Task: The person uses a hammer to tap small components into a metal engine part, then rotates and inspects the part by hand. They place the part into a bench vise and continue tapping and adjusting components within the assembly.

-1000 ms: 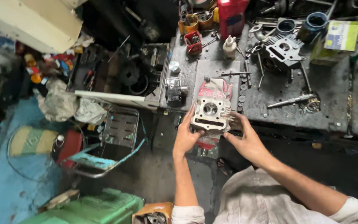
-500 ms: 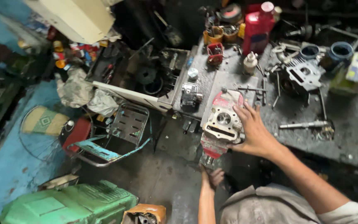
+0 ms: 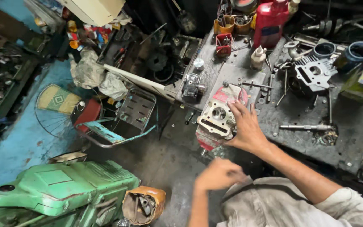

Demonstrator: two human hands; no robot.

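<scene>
Right hand [image 3: 245, 128] lies flat, fingers spread, on the cylinder head [image 3: 217, 118], pinning it in the red vise [image 3: 209, 136] at the bench [image 3: 349, 138] edge. Left hand [image 3: 218, 173] hangs low, loosely curled and blurred; whether it holds anything, I cannot tell.

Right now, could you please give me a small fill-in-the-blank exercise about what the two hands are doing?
1. The right hand rests on the metal ____ head.
2. The left hand holds ____.
3. The red bottle stands on the ____.

Missing words: cylinder; nothing; workbench
</scene>
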